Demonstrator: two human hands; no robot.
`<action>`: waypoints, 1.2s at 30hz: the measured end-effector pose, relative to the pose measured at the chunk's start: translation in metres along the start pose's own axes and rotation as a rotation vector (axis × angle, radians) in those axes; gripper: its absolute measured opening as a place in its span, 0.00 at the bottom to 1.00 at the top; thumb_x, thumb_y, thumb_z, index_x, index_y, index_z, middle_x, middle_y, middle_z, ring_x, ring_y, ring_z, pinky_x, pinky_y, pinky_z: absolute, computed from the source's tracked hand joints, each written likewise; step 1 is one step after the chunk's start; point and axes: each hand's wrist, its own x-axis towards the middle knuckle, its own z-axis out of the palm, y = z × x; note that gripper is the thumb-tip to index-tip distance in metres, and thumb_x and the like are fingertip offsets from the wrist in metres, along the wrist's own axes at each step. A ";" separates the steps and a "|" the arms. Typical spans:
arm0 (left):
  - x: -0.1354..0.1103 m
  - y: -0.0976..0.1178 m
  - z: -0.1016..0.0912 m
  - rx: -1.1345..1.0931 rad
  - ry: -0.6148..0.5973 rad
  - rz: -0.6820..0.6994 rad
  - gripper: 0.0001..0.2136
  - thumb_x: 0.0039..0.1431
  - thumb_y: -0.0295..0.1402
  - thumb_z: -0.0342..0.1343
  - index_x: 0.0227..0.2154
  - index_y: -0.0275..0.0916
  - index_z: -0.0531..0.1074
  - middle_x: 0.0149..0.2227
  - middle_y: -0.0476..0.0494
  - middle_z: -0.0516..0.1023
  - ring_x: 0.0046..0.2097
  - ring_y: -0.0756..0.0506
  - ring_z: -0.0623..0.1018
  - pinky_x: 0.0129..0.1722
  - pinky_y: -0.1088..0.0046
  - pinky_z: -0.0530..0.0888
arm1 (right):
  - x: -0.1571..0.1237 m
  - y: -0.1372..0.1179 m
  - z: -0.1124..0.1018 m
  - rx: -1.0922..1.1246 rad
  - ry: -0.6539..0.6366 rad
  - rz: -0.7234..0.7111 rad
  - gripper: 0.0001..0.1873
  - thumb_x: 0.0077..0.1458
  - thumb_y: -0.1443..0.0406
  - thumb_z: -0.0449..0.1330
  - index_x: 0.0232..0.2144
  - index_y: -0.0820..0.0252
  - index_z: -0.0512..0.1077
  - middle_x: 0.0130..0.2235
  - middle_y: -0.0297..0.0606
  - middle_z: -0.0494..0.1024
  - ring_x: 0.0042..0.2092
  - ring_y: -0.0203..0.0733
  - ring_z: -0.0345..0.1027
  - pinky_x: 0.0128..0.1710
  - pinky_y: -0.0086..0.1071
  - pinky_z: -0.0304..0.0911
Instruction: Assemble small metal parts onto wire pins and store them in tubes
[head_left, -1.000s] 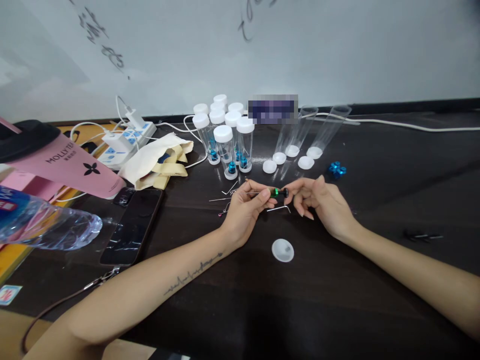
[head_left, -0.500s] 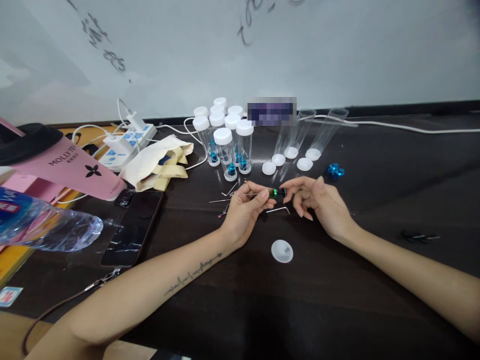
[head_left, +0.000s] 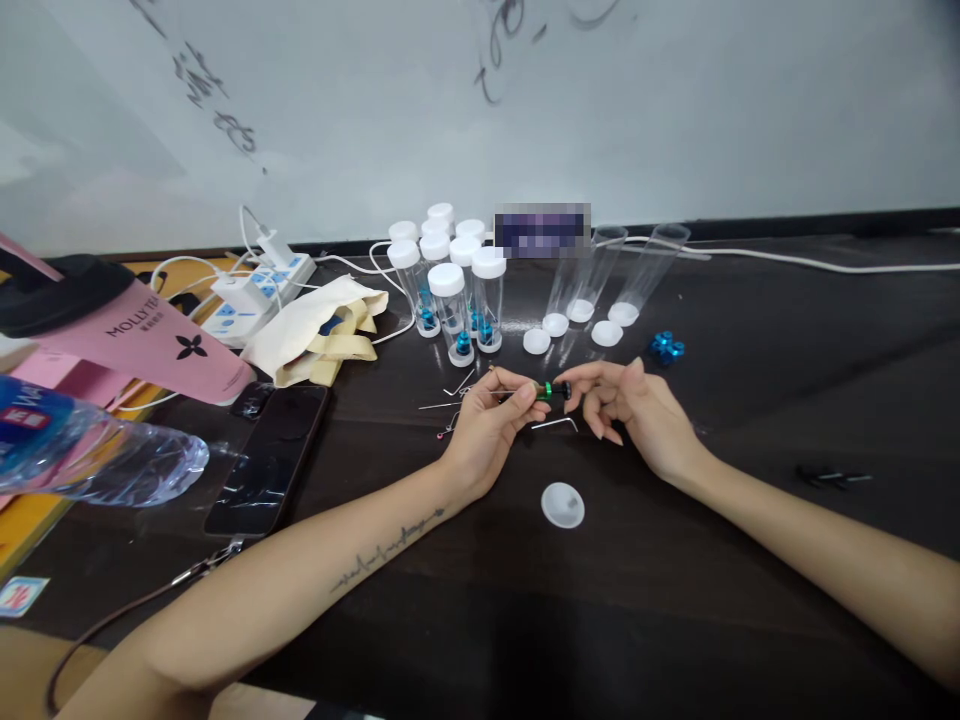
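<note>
My left hand [head_left: 491,425] is closed round a small precision screwdriver [head_left: 546,391] with a green band and a black end. Its thin metal shaft runs left across the fingers. At the black end, my right hand [head_left: 645,410] has its index fingertip touching or almost touching it, with the thumb raised and the fingers apart. Just below lies a hex key [head_left: 555,424]. A shallow round white cap [head_left: 562,505] rests nearer to me, with a small dark spot in it. Left of my left hand are thin metal pieces [head_left: 459,384], partly covered by it.
Several white-capped clear tubes [head_left: 448,310] with blue parts stand behind my hands. Uncapped clear tubes [head_left: 649,265] and loose white caps [head_left: 536,341] are to their right, near blue metal parts [head_left: 666,347]. A phone [head_left: 268,465], pink cup [head_left: 142,340] and water bottle [head_left: 112,450] occupy the left.
The view has shifted slightly, so the scene sits a little lower. Both hands keep almost the same pose around the screwdriver.
</note>
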 end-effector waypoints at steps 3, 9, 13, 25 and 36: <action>0.001 0.000 0.000 0.000 -0.002 0.003 0.06 0.51 0.27 0.65 0.27 0.35 0.73 0.28 0.51 0.75 0.30 0.54 0.76 0.35 0.78 0.72 | 0.000 -0.001 0.001 0.008 0.009 -0.010 0.33 0.62 0.42 0.45 0.45 0.61 0.73 0.33 0.39 0.72 0.22 0.32 0.60 0.14 0.24 0.50; 0.001 0.000 0.000 0.008 0.007 -0.004 0.07 0.50 0.28 0.66 0.27 0.35 0.72 0.28 0.50 0.75 0.31 0.54 0.76 0.36 0.77 0.72 | 0.000 -0.002 0.001 -0.001 0.001 0.004 0.34 0.61 0.40 0.45 0.42 0.63 0.74 0.31 0.40 0.72 0.21 0.32 0.60 0.14 0.24 0.50; 0.001 -0.001 -0.001 0.008 0.001 -0.003 0.06 0.51 0.28 0.66 0.27 0.36 0.73 0.29 0.50 0.76 0.31 0.53 0.76 0.37 0.77 0.72 | 0.000 -0.001 0.001 -0.002 0.001 -0.007 0.34 0.61 0.41 0.45 0.46 0.63 0.73 0.32 0.40 0.73 0.22 0.31 0.60 0.14 0.24 0.50; 0.001 0.000 0.000 0.000 0.020 -0.001 0.06 0.50 0.28 0.66 0.26 0.35 0.73 0.28 0.51 0.75 0.31 0.54 0.76 0.36 0.78 0.72 | -0.001 -0.001 0.001 -0.009 -0.001 -0.052 0.31 0.63 0.43 0.46 0.49 0.60 0.71 0.34 0.39 0.71 0.22 0.31 0.60 0.14 0.24 0.51; 0.001 0.000 -0.001 -0.001 0.037 -0.017 0.06 0.50 0.29 0.66 0.27 0.35 0.74 0.28 0.50 0.75 0.31 0.54 0.76 0.36 0.78 0.73 | 0.000 -0.002 0.002 -0.026 0.000 -0.039 0.32 0.62 0.43 0.46 0.46 0.61 0.74 0.33 0.39 0.71 0.22 0.31 0.60 0.14 0.24 0.52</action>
